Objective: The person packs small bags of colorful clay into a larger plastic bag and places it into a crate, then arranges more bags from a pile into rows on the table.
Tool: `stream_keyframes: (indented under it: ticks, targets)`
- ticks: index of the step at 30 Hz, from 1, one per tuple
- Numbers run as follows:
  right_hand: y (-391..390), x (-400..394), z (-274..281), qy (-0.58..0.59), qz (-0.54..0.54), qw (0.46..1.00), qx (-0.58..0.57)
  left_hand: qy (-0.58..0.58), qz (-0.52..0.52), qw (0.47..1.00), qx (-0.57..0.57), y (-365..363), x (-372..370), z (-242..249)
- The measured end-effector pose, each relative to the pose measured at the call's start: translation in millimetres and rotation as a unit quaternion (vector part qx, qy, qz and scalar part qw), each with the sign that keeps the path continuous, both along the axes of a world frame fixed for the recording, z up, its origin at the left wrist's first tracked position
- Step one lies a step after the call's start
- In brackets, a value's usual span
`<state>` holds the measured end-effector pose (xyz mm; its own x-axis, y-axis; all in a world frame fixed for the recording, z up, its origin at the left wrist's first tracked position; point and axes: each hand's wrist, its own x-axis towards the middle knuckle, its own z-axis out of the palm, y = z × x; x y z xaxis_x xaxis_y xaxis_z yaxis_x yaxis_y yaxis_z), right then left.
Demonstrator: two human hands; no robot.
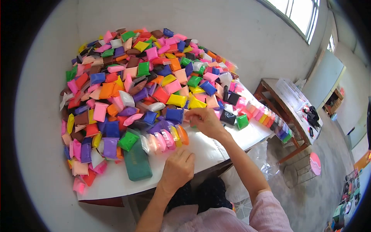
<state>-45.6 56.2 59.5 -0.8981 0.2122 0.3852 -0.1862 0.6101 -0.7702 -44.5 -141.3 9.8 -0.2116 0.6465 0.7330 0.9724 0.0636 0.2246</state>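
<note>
A large heap of small soft packets in many colours covers the white tabletop. My right hand is over the heap's front edge, its fingers bent and drawn together beside a blue packet. What lies between those fingertips is hidden. My left hand is closed, just in front of a short row of packets standing on edge; an orange packet ends the row, with a pink packet further left. Whether the left fingers hold anything is hidden. A dark green box lies left of the row.
A long row of packets runs along the table's right side. Clear plastic bags hang below the front edge. Further right are a wooden table with a clear bin and a pink-topped stool. A wall rises behind.
</note>
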Motion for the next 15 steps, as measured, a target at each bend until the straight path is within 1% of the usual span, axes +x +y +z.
stream_keyframes:
  ticks: [2, 3, 4, 7, 8, 10, 13, 15]
  targets:
    - [3.2, -14.2, 13.3, 0.017, -0.051, 0.992, 0.115, 0.014, -0.003, 1.000, 0.013, 2.4, 0.9, 2.7]
    - [2.5, -23.8, 22.2, 0.027, -0.077, 0.982, 0.171, 0.009, 0.000, 1.000, 0.002, 1.8, 0.3, 1.7]
    - [-0.7, -38.1, 23.8, 0.075, -0.091, 0.978, 0.173, 0.005, 0.003, 1.000, -0.010, 0.9, -0.3, -0.6]
    - [-7.6, -88.5, 32.8, 0.054, -0.098, 0.948, 0.298, 0.006, 0.007, 1.000, -0.027, -1.0, -1.6, -3.1]
    - [-12.8, -99.8, 31.3, 0.049, -0.107, 0.939, 0.324, 0.008, 0.007, 1.000, -0.029, -1.1, -1.7, -3.4]
    - [-22.8, -121.4, 25.9, 0.040, -0.124, 0.918, 0.374, 0.008, 0.004, 1.000, -0.026, -1.7, -1.7, -3.7]
    - [-22.1, -156.5, 11.6, -0.054, -0.147, 0.906, 0.394, 0.009, 0.005, 1.000, -0.024, -1.5, -2.7, -4.9]
    - [-24.1, -156.1, 12.5, -0.047, -0.146, 0.909, 0.387, 0.019, 0.006, 1.000, -0.011, -0.2, -2.7, -4.8]
